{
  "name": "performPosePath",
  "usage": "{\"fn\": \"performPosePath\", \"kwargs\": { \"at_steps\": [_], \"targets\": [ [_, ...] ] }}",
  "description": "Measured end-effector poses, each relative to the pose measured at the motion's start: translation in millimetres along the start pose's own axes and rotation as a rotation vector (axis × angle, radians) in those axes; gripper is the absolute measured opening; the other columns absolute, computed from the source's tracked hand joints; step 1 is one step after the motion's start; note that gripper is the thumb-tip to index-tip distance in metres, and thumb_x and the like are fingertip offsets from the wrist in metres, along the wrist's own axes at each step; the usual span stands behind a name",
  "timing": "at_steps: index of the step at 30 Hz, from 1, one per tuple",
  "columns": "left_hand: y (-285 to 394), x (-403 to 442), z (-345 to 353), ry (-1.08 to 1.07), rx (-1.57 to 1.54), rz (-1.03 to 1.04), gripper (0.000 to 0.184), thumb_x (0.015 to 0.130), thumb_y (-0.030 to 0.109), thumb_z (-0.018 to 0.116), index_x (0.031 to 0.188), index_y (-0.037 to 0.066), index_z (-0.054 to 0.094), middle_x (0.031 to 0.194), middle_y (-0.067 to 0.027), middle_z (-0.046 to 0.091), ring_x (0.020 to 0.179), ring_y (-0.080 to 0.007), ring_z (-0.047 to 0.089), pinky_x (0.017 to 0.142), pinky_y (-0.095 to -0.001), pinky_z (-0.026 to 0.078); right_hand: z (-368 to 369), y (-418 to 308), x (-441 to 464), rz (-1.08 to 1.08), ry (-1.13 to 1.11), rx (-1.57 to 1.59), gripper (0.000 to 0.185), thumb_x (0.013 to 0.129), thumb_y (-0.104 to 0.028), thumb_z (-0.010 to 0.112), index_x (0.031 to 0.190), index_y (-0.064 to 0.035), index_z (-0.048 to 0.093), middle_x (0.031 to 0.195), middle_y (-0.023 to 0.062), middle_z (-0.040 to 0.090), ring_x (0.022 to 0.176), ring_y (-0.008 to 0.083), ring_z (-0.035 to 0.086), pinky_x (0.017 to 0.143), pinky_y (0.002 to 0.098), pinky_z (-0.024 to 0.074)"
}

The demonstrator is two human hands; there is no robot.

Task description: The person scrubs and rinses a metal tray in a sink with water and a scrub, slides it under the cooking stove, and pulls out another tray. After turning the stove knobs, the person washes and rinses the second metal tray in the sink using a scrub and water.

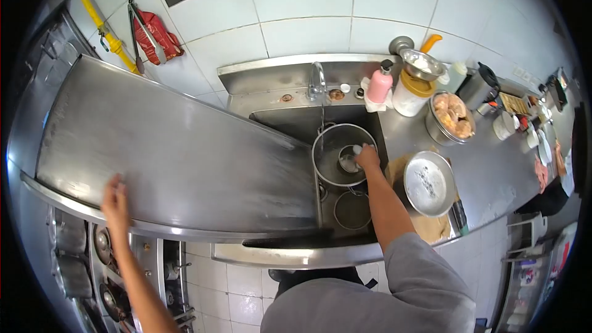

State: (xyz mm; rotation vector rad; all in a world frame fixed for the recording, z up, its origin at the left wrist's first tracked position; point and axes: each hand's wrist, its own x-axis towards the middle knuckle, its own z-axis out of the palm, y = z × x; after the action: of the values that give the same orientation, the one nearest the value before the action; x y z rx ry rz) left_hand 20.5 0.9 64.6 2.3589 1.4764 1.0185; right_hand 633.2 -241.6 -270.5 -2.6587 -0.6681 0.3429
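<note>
My right hand (368, 156) reaches into a large metal pot (319, 169) in the sink. Its fingers close at the rim of a small metal cup (349, 165) inside that pot. Something small and whitish shows at the fingertips; I cannot make out what it is. From the faucet (317, 80) a thin stream of water runs down at the pot's back edge. My left hand (115, 200), slightly blurred, is at the near left edge of a large steel panel (179, 154), fingers stretched out and holding nothing. Whether it touches the panel is unclear.
Another round metal vessel (352, 211) sits in the sink. On the right counter are a flour-dusted pan (430, 184), a pink pump bottle (379, 84), an orange-lidded tub (412, 95) and a pot of raw meat (452, 117). Tongs (148, 32) hang on the wall.
</note>
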Motion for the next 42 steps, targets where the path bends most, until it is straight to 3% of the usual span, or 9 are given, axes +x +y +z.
{"fn": "performPosePath", "kwargs": {
  "at_steps": [5, 12, 16, 19, 24, 27, 35, 39, 42],
  "targets": [
    [65, -108, 152, -0.358, -0.313, -0.074, 0.033, 0.090, 0.025, 0.065, 0.117, 0.007, 0.062, 0.110, -0.0100, 0.064, 0.098, -0.0191, 0.060, 0.083, -0.0315, 0.049, 32, 5, 34, 0.087, -0.307, -0.028, 0.052, 0.078, -0.027, 0.070, 0.123, -0.0050, 0.054, 0.116, 0.0222, 0.062, 0.106, 0.0376, 0.061, 0.089, 0.0475, 0.0503],
    [156, -158, 291, -0.790, -0.579, -0.169, 0.030, 0.091, 0.020, 0.064, 0.117, 0.004, 0.063, 0.111, -0.0148, 0.065, 0.098, -0.0215, 0.064, 0.078, -0.0321, 0.052, 45, -2, 27, -0.046, 0.007, -0.062, 0.027, 0.084, -0.016, 0.058, 0.109, -0.0052, 0.056, 0.105, 0.0194, 0.063, 0.095, 0.0383, 0.065, 0.079, 0.0484, 0.0533],
    [165, -177, 320, -0.809, -0.573, -0.200, 0.030, 0.091, 0.019, 0.064, 0.117, 0.004, 0.063, 0.112, -0.0157, 0.064, 0.093, -0.0242, 0.066, 0.077, -0.0327, 0.053, 44, -7, 43, -0.242, 0.253, -0.160, 0.011, 0.089, -0.013, 0.053, 0.097, -0.0081, 0.057, 0.093, 0.0167, 0.060, 0.080, 0.0360, 0.067, 0.067, 0.0450, 0.0551],
    [163, -202, 338, -0.739, -0.605, -0.173, 0.030, 0.091, 0.019, 0.063, 0.116, 0.004, 0.063, 0.113, -0.0155, 0.064, 0.090, -0.0266, 0.067, 0.076, -0.0338, 0.054, 79, -18, 19, -0.472, 0.065, -0.388, 0.017, 0.090, -0.018, 0.052, 0.100, -0.0061, 0.058, 0.095, 0.0171, 0.061, 0.078, 0.0328, 0.068, 0.060, 0.0425, 0.0560],
    [172, -224, 350, -0.821, -0.623, -0.177, 0.030, 0.091, 0.021, 0.063, 0.117, 0.005, 0.063, 0.113, -0.0162, 0.064, 0.093, -0.0273, 0.066, 0.077, -0.0331, 0.053, 112, -12, 1, -0.445, -0.055, -0.299, 0.020, 0.089, -0.018, 0.053, 0.104, -0.0063, 0.059, 0.093, 0.0196, 0.064, 0.080, 0.0346, 0.068, 0.064, 0.0431, 0.0559],
    [178, -228, 371, -0.783, -0.635, -0.144, 0.030, 0.092, 0.021, 0.063, 0.117, 0.004, 0.063, 0.099, -0.0104, 0.067, 0.085, -0.0163, 0.065, 0.075, -0.0280, 0.051, 80, -16, -5, -0.413, -0.039, -0.220, 0.022, 0.087, -0.019, 0.057, 0.106, -0.0078, 0.060, 0.093, 0.0202, 0.066, 0.084, 0.0369, 0.067, 0.070, 0.0461, 0.0547],
    [207, -190, 435, -0.929, -1.355, -1.035, 0.061, 0.088, 0.031, 0.068, 0.134, -0.002, 0.042, 0.124, -0.0153, 0.054, 0.103, -0.0294, 0.062, 0.080, -0.0400, 0.055, -59, -67, -51, -0.379, -0.110, -0.119, 0.032, 0.077, -0.016, 0.064, 0.107, -0.0077, 0.060, 0.099, 0.0219, 0.066, 0.094, 0.0401, 0.064, 0.080, 0.0480, 0.0516],
    [208, -181, 438, -0.814, -1.628, -1.201, 0.048, 0.091, 0.021, 0.061, 0.130, -0.001, 0.043, 0.119, -0.0156, 0.058, 0.097, -0.0296, 0.064, 0.079, -0.0422, 0.055, -97, -95, -76, -0.640, -0.218, 0.022, 0.037, 0.073, -0.019, 0.072, 0.105, -0.0080, 0.057, 0.094, 0.0218, 0.066, 0.090, 0.0391, 0.065, 0.077, 0.0474, 0.0506],
    [193, -179, 431, -0.639, -1.649, -0.993, 0.034, 0.091, 0.009, 0.052, 0.123, -0.001, 0.047, 0.109, -0.0166, 0.062, 0.092, -0.0313, 0.065, 0.076, -0.0466, 0.056, -86, -103, -92, -0.673, -0.283, 0.282, 0.036, 0.073, -0.016, 0.073, 0.105, -0.0092, 0.058, 0.091, 0.0154, 0.068, 0.084, 0.0340, 0.066, 0.073, 0.0411, 0.0500]
  ]
}}
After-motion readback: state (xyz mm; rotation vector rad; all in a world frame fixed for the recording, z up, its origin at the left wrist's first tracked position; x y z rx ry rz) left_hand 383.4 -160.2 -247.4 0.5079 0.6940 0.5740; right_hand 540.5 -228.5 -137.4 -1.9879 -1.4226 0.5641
